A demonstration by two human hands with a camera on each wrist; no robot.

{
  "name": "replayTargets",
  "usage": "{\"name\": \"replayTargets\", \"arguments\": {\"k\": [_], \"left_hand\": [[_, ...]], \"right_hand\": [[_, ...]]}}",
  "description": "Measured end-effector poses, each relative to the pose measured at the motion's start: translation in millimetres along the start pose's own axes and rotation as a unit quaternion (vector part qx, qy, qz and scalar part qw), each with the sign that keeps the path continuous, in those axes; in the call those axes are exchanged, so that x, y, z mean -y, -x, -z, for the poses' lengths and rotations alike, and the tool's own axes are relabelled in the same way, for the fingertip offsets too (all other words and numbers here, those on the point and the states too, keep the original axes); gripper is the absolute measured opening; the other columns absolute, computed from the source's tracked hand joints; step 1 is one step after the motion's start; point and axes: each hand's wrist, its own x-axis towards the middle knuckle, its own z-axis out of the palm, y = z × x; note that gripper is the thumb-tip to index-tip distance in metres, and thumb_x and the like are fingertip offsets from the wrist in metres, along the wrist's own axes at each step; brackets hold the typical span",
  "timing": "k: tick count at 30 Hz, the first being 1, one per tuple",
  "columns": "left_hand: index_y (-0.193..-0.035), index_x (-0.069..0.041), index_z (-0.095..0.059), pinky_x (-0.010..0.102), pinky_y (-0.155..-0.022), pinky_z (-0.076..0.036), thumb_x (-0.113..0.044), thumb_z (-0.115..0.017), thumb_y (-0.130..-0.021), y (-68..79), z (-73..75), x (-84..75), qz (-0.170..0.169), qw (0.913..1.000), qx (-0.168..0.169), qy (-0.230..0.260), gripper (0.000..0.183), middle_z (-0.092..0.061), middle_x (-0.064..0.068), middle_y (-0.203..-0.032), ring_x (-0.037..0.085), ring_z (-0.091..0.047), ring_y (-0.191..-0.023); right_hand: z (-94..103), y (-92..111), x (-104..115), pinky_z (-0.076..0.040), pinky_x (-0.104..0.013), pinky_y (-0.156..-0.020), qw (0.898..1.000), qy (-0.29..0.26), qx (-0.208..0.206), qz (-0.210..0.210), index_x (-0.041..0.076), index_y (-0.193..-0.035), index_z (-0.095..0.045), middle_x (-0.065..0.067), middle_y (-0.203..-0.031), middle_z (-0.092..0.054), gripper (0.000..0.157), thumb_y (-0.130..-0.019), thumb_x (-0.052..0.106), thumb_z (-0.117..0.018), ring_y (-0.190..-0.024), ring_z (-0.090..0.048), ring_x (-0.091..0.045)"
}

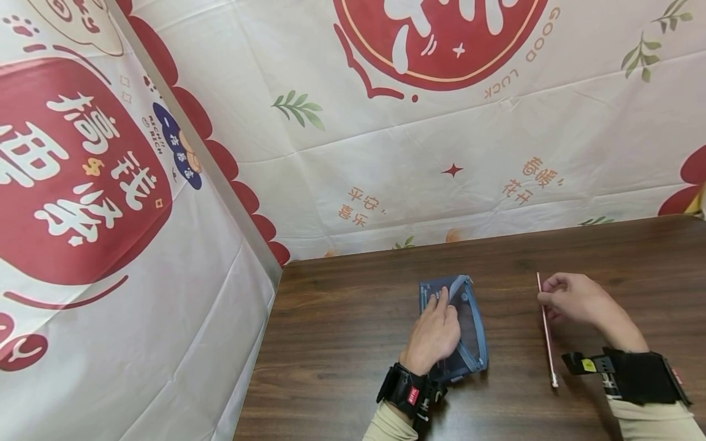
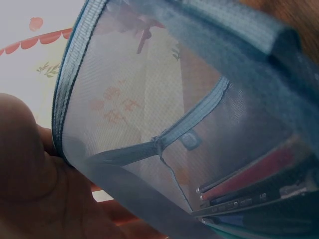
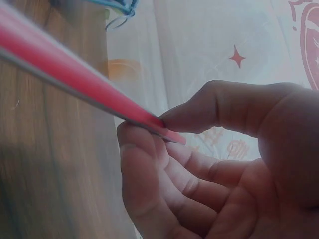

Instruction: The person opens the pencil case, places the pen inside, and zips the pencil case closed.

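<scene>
A blue mesh zip pouch (image 1: pixel 471 318) is on the brown table, and my left hand (image 1: pixel 436 334) holds it with the index and middle fingers stretched across its top. In the left wrist view the pouch's mesh (image 2: pixel 129 89) fills most of the picture, its edge beside the thumb and fingers. Slim pen-like items (image 2: pixel 254 174) show inside, one of them reddish. To the right, my right hand (image 1: pixel 576 300) pinches a long pink pencil (image 1: pixel 547 343) near its far end between thumb and fingers. The pencil's near end has a metal band and a pale tip.
The brown wooden table (image 1: pixel 331 331) ends at a printed white cloth (image 1: pixel 309 184) hung behind it. Another printed cloth (image 1: pixel 193 343) hangs at the left edge. Black straps (image 1: pixel 642 376) sit around both wrists.
</scene>
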Motion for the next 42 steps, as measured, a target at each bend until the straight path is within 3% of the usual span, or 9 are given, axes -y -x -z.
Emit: {"name": "replayTargets", "arguments": {"k": [22, 32, 42], "left_hand": [[-0.15, -0.024, -0.028, 0.047, -0.109, -0.033, -0.038, -0.018, -0.102, 2.2, 2.1, -0.5, 0.001, 1.0, 0.0, 0.001, 0.052, -0.031, 0.006, -0.155, 0.025, -0.03, -0.137], [-0.15, -0.025, -0.029, 0.045, -0.108, -0.033, -0.038, -0.019, -0.101, 1.7, 2.3, 0.5, 0.003, 1.0, -0.003, -0.002, 0.051, -0.032, 0.004, -0.154, 0.023, -0.031, -0.137], [-0.15, -0.027, -0.028, 0.046, -0.109, -0.032, -0.039, -0.02, -0.101, 2.5, 4.4, -1.3, 0.014, 0.9999, 0.003, 0.005, 0.051, -0.031, 0.005, -0.155, 0.024, -0.031, -0.137]], "right_hand": [[-5.2, 1, 12, -0.058, -0.042, -0.063, 0.998, -0.042, -0.05, 0.011, -0.018, -0.112, -0.047, -0.013, -0.08, -0.072, 0.046, -0.094, 0.024, -0.053, -0.067, -0.069, -0.022], [-7.7, -1, 16, -0.06, -0.035, -0.06, 0.994, -0.08, -0.075, 0.012, -0.02, -0.115, -0.044, -0.016, -0.082, -0.072, 0.046, -0.095, 0.021, -0.052, -0.068, -0.069, -0.019], [-10.9, 0, 21, -0.057, -0.029, -0.06, 0.991, -0.08, -0.106, 0.007, -0.016, -0.119, -0.046, -0.015, -0.086, -0.074, 0.05, -0.096, 0.029, -0.05, -0.069, -0.07, -0.018]]}}
